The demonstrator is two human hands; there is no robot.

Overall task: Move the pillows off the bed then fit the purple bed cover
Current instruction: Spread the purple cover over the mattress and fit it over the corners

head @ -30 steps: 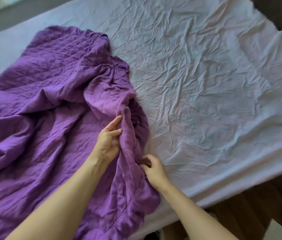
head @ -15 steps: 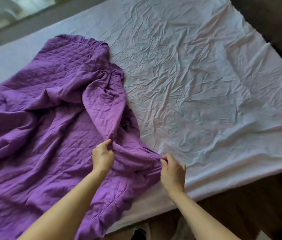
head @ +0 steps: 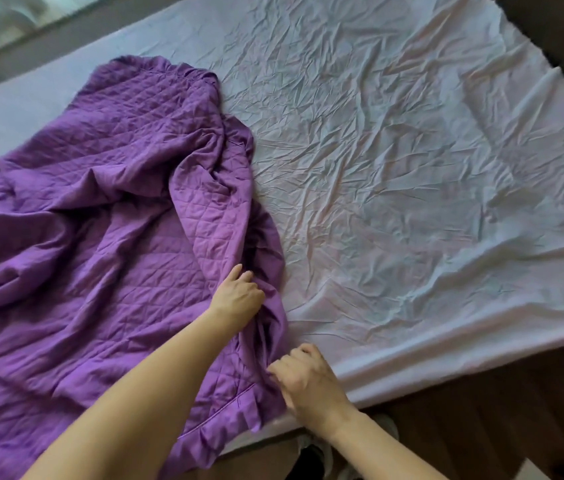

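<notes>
The purple bed cover runs out of frame at 9 o'clock and again at 7 o'clock, so you cannot see how far it reaches on that side of the bed. It lies bunched and quilted over the left part of the mattress, and its frilled border droops over the near side.

Your left grip sits at the cover's 4 o'clock border with its fingers curled into a raised fold. The fingertips are buried in the cloth and only the thumb shows plainly. Your right grip, at 5 o'clock of the left one, is smeared by motion blur. Its curled fingers pinch the cover's edge, which meets them at their 9 o'clock. A ridge of cover stands up between the two grips.

From 12 to 4 o'clock the creased pale sheet lies exposed. The dark floor shows at 5 o'clock. A dark shape at 6 o'clock is half hidden under your right forearm and too cut off to name.
</notes>
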